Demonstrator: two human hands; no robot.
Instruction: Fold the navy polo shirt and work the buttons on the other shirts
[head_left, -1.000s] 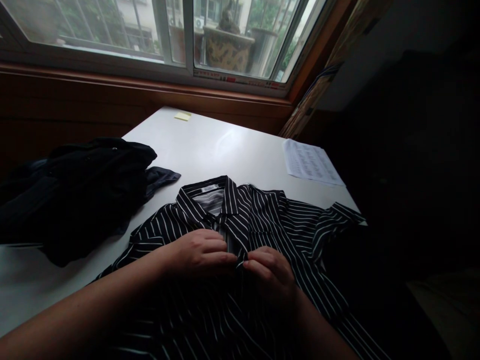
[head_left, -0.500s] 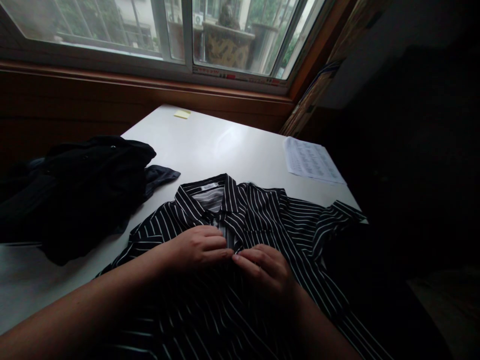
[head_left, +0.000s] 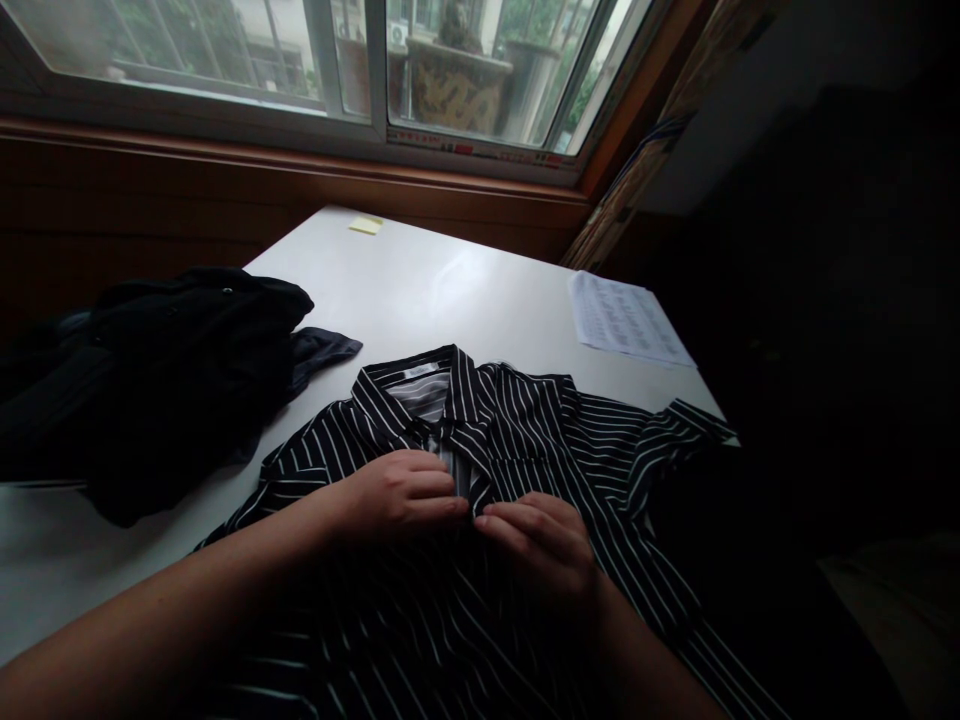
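Note:
A black shirt with white stripes point(head_left: 525, 430) lies front up, its collar pointing away from me. Its front is parted a little below the collar, where the lining side shows. My left hand point(head_left: 409, 497) is closed, pinching the shirt's front edge between thumb and fingers. Close beside it on the right, my right hand point(head_left: 538, 540) is closed too, its fingertips gripping the other side of the front. The fingertips of both hands almost meet. Any button between them is hidden or too dark to make out.
A heap of dark clothes point(head_left: 187, 370) lies at the left of the white table point(head_left: 420, 280). A yellow sticky note point(head_left: 366, 226) is near the far edge, and printed sheets point(head_left: 628, 318) lie at the right. Behind the table is a window point(head_left: 465, 85).
My right hand has shifted very slightly right and its fingertips have come a little apart from my left hand's. The shirt lies almost as before.

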